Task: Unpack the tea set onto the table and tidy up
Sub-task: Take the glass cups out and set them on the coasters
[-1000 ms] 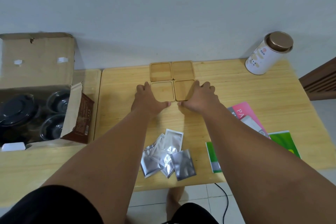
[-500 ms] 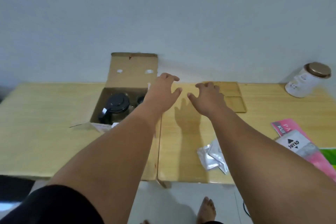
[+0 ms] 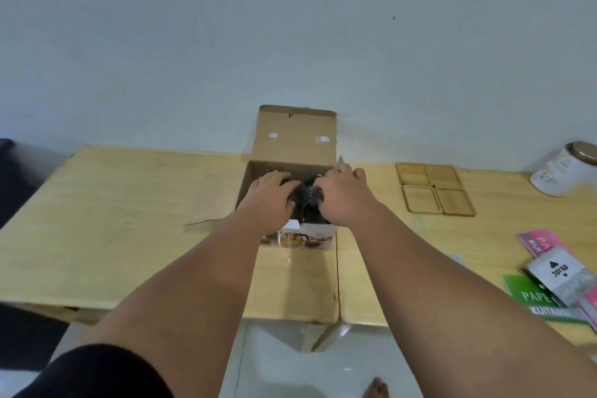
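Note:
An open cardboard box [image 3: 295,136] stands at the back of the wooden table [image 3: 129,220], its lid flap upright against the wall. Inside it a dark teapot [image 3: 308,207] shows between my hands; the rest of the contents are hidden. My left hand [image 3: 269,200] reaches into the box over the pot's left side, fingers curled down. My right hand [image 3: 342,197] is at the pot's right side, thumb by the lid and index finger raised. Whether either hand grips the pot is unclear. A two-by-two block of square wooden coasters [image 3: 434,192] lies to the right of the box.
A white tea tin [image 3: 563,176] with a bronze lid leans at the far right by the wall. Pink [image 3: 542,242] and green [image 3: 529,297] paper packs and a card pack [image 3: 560,271] lie at the right front edge. A seam splits the table below the box.
My view has swung left, from the coasters to the box. Both hands left the coasters, crossed over to the box and now reach into it at the teapot.

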